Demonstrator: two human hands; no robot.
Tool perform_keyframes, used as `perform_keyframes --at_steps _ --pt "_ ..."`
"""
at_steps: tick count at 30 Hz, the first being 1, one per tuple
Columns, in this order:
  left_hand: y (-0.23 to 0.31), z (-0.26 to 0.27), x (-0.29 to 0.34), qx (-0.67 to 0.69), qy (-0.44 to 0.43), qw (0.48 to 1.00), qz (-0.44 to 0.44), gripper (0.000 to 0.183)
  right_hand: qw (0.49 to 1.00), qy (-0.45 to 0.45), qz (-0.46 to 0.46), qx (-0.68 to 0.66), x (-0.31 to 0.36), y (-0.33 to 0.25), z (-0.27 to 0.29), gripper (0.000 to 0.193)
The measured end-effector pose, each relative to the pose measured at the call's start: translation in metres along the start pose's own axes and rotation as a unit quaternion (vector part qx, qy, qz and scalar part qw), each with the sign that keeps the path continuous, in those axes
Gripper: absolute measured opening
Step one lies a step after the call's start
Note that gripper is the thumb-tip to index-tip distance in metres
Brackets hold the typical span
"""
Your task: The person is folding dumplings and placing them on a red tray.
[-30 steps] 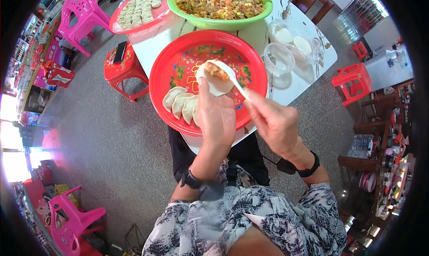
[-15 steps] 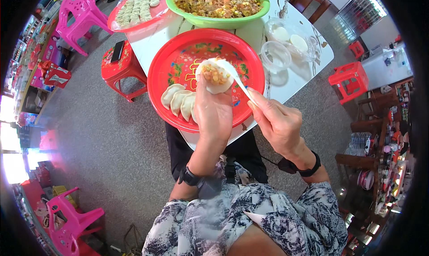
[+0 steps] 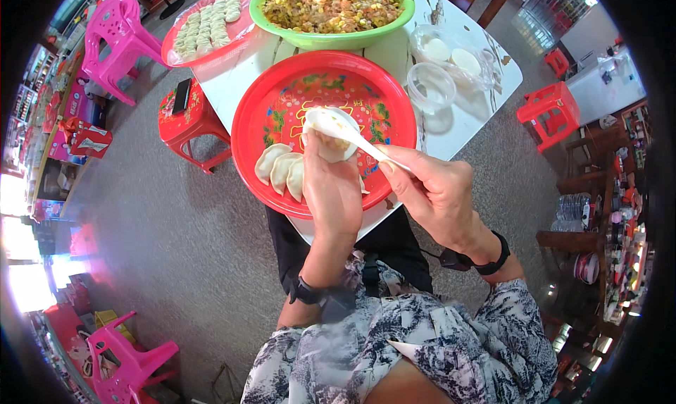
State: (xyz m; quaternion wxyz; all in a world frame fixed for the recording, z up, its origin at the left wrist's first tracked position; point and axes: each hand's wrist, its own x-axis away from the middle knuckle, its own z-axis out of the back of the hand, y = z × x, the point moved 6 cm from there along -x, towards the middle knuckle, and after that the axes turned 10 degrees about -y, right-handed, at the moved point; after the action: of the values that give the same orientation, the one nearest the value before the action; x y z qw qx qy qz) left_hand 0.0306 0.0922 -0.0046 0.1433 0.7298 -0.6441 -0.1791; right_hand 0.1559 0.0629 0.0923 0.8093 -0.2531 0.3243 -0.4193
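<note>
Head view, single moment. A round dumpling wrapper (image 3: pixel 331 145) is cradled in the left hand (image 3: pixel 331 193), fingers curled up beneath it in a loose cupped grip; the wrapper is held above the near part of the red tray (image 3: pixel 253 122) on the white table (image 3: pixel 451 133). A white spoon (image 3: pixel 345 131) is pinched in the right hand (image 3: pixel 436 193) between thumb and fingertips, the grip closed on the handle end. The spoon bowl is laid on the wrapper's upper face. Filling under the bowl cannot be made out clearly.

Orientation: the spoon's long axis is seen running from lower right, at the fingers, to upper left, bowl end pointing away from the person toward the green bowl of filling (image 3: pixel 331 9). The wrapper lies roughly flat, open face up.

Three folded dumplings (image 3: pixel 282 170) are noted on the tray, just left of the left hand, touching one another.

Risks, as judged: the thin wrapper could be torn if the spoon is pressed hard; filling could be smeared onto the rim, spoiling a seal; the wrapper could slip from the loose cupped grip onto the tray.
</note>
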Motion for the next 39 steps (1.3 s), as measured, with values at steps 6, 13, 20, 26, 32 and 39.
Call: perform_keyframes --at_steps 6,13,20,26,32,39 --pt "0.001 -0.004 0.001 0.032 0.025 0.999 0.004 0.039 0.998 0.041 0.038 0.019 -0.008 -0.005 0.013 0.026" --pt "0.003 -0.001 0.001 0.038 0.022 0.999 0.006 0.041 0.999 -0.009 0.038 0.031 -0.011 -0.004 0.009 0.026" --pt "0.003 0.003 -0.004 0.051 0.024 0.998 0.021 0.042 0.999 -0.011 0.037 0.038 -0.014 -0.005 0.014 0.025" --pt "0.011 0.002 -0.005 0.076 0.031 0.996 0.038 0.043 0.998 0.014 0.03 0.046 -0.018 -0.005 0.021 0.021" --pt "0.017 -0.001 -0.007 0.049 0.015 0.997 0.051 0.045 0.999 0.017 0.035 0.022 -0.022 -0.003 0.023 0.022" --pt "0.036 -0.001 -0.014 0.103 0.004 0.994 0.039 0.039 0.985 -0.095 0.093 0.106 -0.02 -0.005 0.015 0.032"
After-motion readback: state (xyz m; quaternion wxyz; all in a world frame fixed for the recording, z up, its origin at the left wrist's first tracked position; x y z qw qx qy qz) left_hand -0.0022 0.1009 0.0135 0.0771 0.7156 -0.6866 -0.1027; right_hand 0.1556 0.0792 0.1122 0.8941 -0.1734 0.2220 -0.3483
